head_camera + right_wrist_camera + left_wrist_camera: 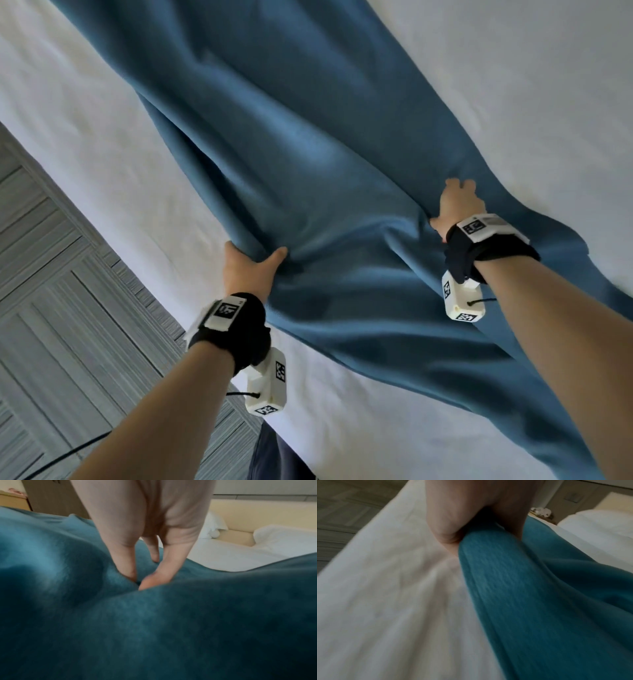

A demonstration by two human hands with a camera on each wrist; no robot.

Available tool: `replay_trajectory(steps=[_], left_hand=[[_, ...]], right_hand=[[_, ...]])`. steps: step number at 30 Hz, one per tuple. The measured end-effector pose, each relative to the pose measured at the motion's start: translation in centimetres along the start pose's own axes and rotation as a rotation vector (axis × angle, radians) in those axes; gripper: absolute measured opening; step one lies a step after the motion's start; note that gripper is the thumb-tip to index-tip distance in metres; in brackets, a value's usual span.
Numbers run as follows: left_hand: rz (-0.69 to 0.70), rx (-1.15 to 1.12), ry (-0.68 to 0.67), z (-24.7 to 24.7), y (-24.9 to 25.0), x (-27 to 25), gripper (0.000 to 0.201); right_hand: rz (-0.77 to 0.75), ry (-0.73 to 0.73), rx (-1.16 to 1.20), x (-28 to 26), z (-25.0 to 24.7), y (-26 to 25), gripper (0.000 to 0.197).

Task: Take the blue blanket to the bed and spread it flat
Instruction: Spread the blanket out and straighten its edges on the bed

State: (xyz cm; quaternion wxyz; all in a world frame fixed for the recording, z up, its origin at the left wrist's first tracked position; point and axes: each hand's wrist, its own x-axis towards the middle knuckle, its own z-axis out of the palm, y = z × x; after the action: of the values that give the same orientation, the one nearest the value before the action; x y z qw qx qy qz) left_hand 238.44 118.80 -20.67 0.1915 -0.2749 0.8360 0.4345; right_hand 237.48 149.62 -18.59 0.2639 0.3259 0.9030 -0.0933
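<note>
Both hands, left hand (248,265) and right hand (457,209), gripped the bunched blue blanket (301,144) on the bed (85,144); uneven pulling risked leaving folds.

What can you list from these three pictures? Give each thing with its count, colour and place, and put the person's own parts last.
blue blanket: one, blue, lying bunched in folds across the bed
bed: one, white sheet, under the blanket
pillows: at least two, white, at the cream headboard
floor: grey striped tiles, left of the bed
wrist cameras: two, white, one under each wrist
left hand: grips the blanket's left edge
right hand: fingers dug into a fold on the right
</note>
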Motion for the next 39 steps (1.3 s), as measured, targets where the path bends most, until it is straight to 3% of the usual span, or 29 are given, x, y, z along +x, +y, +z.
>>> replay_trajectory(steps=[6, 8, 10, 14, 18, 22, 25, 27, 30, 33, 36, 39], left_hand=[[0.013, 0.164, -0.071, 1.4, 0.6, -0.2, 0.049], [0.045, 0.207, -0.056, 0.8, 0.2, -0.1, 0.043], [0.060, 0.233, -0.044, 0.2, -0.4, 0.0, 0.039], [0.051, 0.189, -0.008, -0.5, -1.4, -0.3, 0.040], [-0.047, -0.124, -0.037, 0.2, -1.5, -2.6, 0.038], [-0.220, -0.383, -0.337, 3.6, -1.6, -8.9, 0.015], [-0.269, -0.348, -0.566, 7.1, -2.2, -14.3, 0.015], [-0.306, -0.312, -0.658, 9.1, -2.4, -17.3, 0.023], [-0.364, -0.286, -0.785, 10.8, -2.2, -19.6, 0.028], [-0.355, -0.235, -0.822, 12.2, -2.6, -20.3, 0.026], [-0.325, -0.144, -0.818, 13.6, -3.2, -21.0, 0.025], [-0.301, -0.013, -0.839, 14.5, -4.4, -22.0, 0.020]], right_hand=[[-0.119, -0.007, -0.304, 0.4, -0.7, 0.2, 0.022], [-0.163, -0.022, -0.364, 0.4, -0.8, 0.2, 0.018], [-0.177, 0.018, -0.328, 0.8, -1.5, 0.8, 0.020], [-0.136, 0.242, -0.127, 2.7, -5.3, 3.9, 0.021], [-0.165, 0.205, 0.022, 1.3, -6.0, 6.3, 0.017], [-0.124, 0.181, 0.145, -4.3, -1.9, 9.0, 0.010], [-0.099, 0.177, 0.164, -9.4, 2.4, 11.6, 0.010], [-0.064, 0.167, 0.147, -12.4, 4.9, 13.9, 0.026], [0.110, 0.096, 0.135, -16.1, 7.5, 17.7, 0.061], [0.200, 0.032, 0.148, -18.3, 9.5, 20.7, 0.079], [0.222, 0.075, 0.170, -18.8, 10.7, 22.1, 0.067], [0.261, 0.108, 0.231, -18.0, 10.4, 23.2, 0.031]])
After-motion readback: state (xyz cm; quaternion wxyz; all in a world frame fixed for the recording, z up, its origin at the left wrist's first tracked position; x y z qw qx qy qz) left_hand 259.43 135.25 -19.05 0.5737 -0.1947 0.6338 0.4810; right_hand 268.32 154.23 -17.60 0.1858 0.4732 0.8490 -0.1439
